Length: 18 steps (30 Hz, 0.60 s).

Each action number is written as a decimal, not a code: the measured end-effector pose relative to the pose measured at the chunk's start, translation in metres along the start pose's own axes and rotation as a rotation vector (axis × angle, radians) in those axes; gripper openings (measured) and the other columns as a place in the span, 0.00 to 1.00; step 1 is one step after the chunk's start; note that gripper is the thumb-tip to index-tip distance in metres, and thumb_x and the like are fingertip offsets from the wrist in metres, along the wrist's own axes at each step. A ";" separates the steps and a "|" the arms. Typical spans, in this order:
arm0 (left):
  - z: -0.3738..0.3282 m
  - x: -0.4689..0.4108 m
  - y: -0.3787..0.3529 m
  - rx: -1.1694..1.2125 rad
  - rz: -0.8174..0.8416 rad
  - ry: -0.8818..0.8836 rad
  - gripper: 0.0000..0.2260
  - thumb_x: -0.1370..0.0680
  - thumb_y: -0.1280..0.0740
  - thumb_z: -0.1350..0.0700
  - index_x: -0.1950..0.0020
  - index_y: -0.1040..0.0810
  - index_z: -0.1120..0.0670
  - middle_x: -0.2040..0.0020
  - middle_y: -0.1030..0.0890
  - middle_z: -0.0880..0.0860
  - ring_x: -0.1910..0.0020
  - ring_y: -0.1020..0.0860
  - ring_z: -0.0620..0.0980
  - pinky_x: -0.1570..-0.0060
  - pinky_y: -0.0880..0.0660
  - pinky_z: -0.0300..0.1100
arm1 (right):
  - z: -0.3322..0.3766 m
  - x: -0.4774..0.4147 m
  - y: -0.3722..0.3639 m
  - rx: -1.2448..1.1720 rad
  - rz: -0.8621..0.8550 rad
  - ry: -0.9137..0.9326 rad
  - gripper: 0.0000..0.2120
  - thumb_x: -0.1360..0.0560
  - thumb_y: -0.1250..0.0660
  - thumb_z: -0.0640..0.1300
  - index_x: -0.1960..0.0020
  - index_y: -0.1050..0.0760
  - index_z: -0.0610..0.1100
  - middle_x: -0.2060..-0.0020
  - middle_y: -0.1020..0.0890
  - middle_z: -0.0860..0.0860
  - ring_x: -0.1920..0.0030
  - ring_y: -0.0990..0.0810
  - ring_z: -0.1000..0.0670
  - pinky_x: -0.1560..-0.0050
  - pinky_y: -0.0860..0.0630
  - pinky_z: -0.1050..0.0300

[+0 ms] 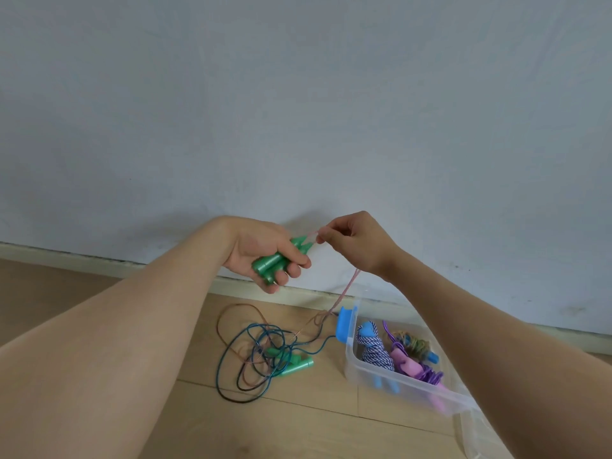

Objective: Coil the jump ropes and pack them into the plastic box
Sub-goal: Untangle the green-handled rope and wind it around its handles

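Head view: the hands are raised in front of a pale wall, with the floor and box below.
Left hand [261,250]: fingers are curled round a pair of green handles [271,265], held side by side with the tapered tips towards the other hand.
Right hand [356,245]: fingertips pinch the pink cord [346,289] just beside the handle tips; the other fingers are folded in.
Pink cord: thin, glossy and slightly translucent, it drops from the pinch to the wooden floor [331,422] and runs into the tangle [255,356].
Tangle: loose loops of teal and brownish-pink cord lie crossed over each other, with a second pair of green handles [296,366] in the middle.
Plastic box [357,369]: clear, thin-walled, with a blue latch [344,323]. It stands open near the skirting and already holds a blue-and-white braided rope [376,352], a purple rope [420,371] and a multicoloured one [414,341].
Handles: hard ribbed plastic cones, likely slick.
Risk, snag: the pink cord probably threads through the teal loops, so pulling it in could drag the whole tangle or tighten a knot.
Risk, slip: two smooth handles in one hand may twist apart as the wraps begin.
Risk, spring: stiff plastic cord tends to uncoil if the pinch loosens.
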<state>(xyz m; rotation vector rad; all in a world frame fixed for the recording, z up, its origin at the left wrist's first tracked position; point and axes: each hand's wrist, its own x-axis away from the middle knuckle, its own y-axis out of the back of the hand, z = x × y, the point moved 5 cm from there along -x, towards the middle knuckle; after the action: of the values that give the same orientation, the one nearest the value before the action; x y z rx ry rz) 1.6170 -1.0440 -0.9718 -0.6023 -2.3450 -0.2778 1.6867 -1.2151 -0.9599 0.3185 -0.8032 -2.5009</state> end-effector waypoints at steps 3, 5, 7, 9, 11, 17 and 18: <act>-0.002 0.003 0.000 0.165 0.094 -0.019 0.02 0.17 0.37 0.59 0.49 0.26 0.54 0.66 0.35 0.47 0.76 0.38 0.42 0.77 0.40 0.35 | -0.008 0.002 -0.006 0.063 -0.011 -0.010 0.18 0.15 0.37 0.53 0.56 0.16 0.46 0.75 0.27 0.56 0.73 0.31 0.55 0.67 0.31 0.61; -0.012 0.004 0.009 0.267 0.028 -0.137 0.04 0.20 0.40 0.60 0.51 0.27 0.54 0.67 0.37 0.46 0.77 0.40 0.42 0.79 0.44 0.35 | -0.017 0.003 -0.010 0.093 -0.022 -0.046 0.22 0.13 0.43 0.53 0.57 0.19 0.46 0.67 0.20 0.46 0.65 0.22 0.47 0.60 0.26 0.54; -0.021 0.005 0.018 0.332 -0.092 -0.242 0.05 0.23 0.43 0.61 0.52 0.28 0.55 0.67 0.37 0.47 0.77 0.42 0.42 0.79 0.45 0.35 | -0.025 0.004 -0.016 0.149 0.006 -0.078 0.22 0.12 0.47 0.50 0.58 0.21 0.45 0.63 0.18 0.44 0.60 0.18 0.43 0.58 0.25 0.52; -0.024 0.003 0.023 0.348 -0.195 -0.260 0.06 0.27 0.44 0.61 0.52 0.31 0.54 0.67 0.35 0.49 0.75 0.42 0.44 0.78 0.44 0.36 | -0.028 0.008 -0.028 0.217 0.102 -0.108 0.22 0.13 0.46 0.48 0.60 0.22 0.44 0.69 0.21 0.49 0.66 0.21 0.46 0.63 0.27 0.55; -0.021 -0.002 0.026 0.227 -0.291 -0.223 0.09 0.28 0.45 0.62 0.50 0.37 0.53 0.65 0.33 0.52 0.73 0.41 0.46 0.77 0.41 0.37 | -0.025 0.011 -0.039 0.331 0.182 -0.085 0.22 0.15 0.44 0.47 0.62 0.22 0.41 0.73 0.23 0.51 0.71 0.25 0.49 0.67 0.29 0.56; -0.009 -0.022 0.015 -0.281 -0.292 -0.141 0.10 0.27 0.44 0.71 0.54 0.30 0.58 0.58 0.29 0.57 0.66 0.30 0.49 0.68 0.32 0.43 | 0.016 0.018 -0.067 0.637 0.213 0.253 0.18 0.21 0.40 0.48 0.68 0.36 0.46 0.74 0.31 0.50 0.66 0.26 0.42 0.66 0.35 0.54; -0.007 -0.025 0.015 -0.359 -0.301 -0.136 0.10 0.28 0.45 0.71 0.54 0.30 0.58 0.58 0.30 0.56 0.64 0.31 0.50 0.68 0.33 0.43 | 0.020 0.019 -0.068 0.661 0.214 0.299 0.17 0.20 0.40 0.48 0.67 0.35 0.46 0.74 0.31 0.51 0.65 0.25 0.42 0.65 0.34 0.54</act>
<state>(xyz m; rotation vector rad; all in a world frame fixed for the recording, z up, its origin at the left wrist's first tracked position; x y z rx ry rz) 1.6442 -1.0422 -0.9828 -0.4410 -2.5348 -0.8317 1.6376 -1.1669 -0.9854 0.7606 -1.4277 -1.8684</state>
